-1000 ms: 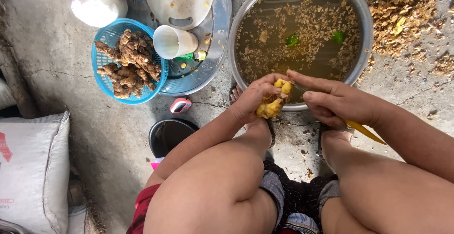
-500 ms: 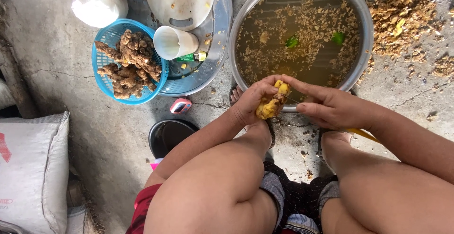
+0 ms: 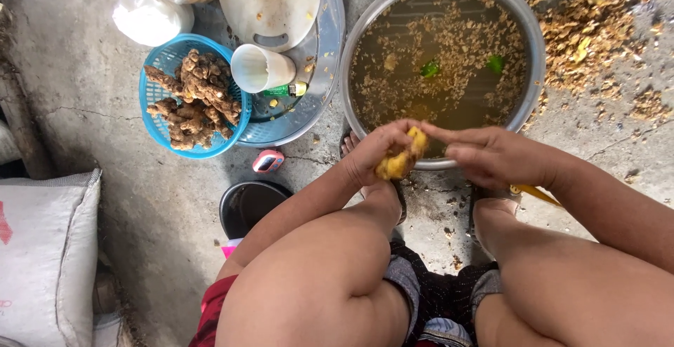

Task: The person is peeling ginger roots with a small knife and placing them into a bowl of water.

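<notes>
At the centre of the frame the left hand (image 3: 375, 152) grips a yellow, partly peeled ginger root (image 3: 399, 161) just over the near rim of the metal basin (image 3: 535, 73), while the right hand (image 3: 491, 156) closes its fingertips on the root's top and holds a yellow-handled tool (image 3: 535, 194) whose blade is hidden. This looks like the peeling step, and the next stroke likely calls for turning the root to unpeeled skin. The basin rim crowds the hands in front and the knees behind; the blue basket (image 3: 158, 84) of unpeeled roots sits at upper left, with open floor between.
</notes>
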